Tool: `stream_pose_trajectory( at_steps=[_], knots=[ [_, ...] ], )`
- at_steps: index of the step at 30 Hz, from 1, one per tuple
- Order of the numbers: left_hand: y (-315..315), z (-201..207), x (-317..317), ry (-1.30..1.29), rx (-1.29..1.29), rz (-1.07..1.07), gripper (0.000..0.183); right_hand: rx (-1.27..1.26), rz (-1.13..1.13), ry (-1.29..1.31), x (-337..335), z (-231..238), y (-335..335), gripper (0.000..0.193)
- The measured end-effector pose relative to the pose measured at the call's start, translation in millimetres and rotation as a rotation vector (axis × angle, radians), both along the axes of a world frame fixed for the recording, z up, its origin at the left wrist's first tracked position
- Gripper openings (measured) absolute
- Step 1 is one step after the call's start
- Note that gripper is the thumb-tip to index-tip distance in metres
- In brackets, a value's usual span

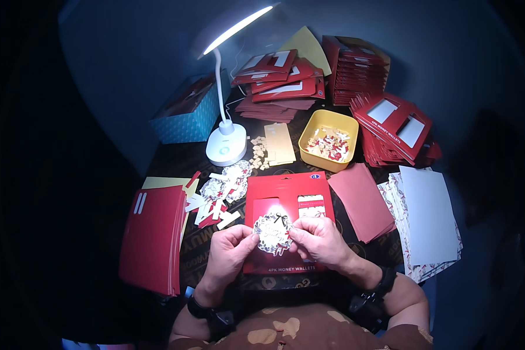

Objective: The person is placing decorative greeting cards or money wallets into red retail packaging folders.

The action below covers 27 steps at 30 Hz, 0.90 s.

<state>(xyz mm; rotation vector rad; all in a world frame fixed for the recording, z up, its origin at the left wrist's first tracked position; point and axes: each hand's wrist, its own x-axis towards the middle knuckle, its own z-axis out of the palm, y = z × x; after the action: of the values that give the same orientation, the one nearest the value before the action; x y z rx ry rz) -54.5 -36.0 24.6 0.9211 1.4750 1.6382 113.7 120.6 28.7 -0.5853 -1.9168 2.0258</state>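
Note:
Between my two hands I hold a round paper wreath cut-out [273, 234] with grey leaves and a dark bow. My left hand [230, 251] pinches its left edge, and my right hand [321, 240] grips the right edge. Beneath it lies a red card wallet pack [262, 189] with windows; a patterned card shows in the right one. Left of the pack are more wreath cut-outs [236, 175] in a loose pile with white and red paper strips [207, 213].
A white desk lamp [226, 146] shines from the back, beside a blue box [184, 114]. A yellow tub [328, 160] holds small paper pieces. Red packs [394, 125] are piled at the back right. Red envelopes [361, 201] and white sheets [431, 216] lie right, red folders [151, 239] left.

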Motion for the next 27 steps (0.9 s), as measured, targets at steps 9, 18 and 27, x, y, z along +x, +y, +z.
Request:
stream_pose_trajectory(
  at_steps=[9,18,27],
  knots=[
    [-7,26,4,-0.029,-0.272,-0.171,0.019,0.141,-0.111,0.024,8,-3,-7,0.020],
    [-22,18,-11,0.039,-0.359,-0.303,0.022,0.358,0.007,-0.123,29,2,-19,0.015],
    [-18,23,-10,-0.031,-0.282,-0.165,0.021,0.229,0.049,-0.232,14,7,-17,0.021]
  ],
)
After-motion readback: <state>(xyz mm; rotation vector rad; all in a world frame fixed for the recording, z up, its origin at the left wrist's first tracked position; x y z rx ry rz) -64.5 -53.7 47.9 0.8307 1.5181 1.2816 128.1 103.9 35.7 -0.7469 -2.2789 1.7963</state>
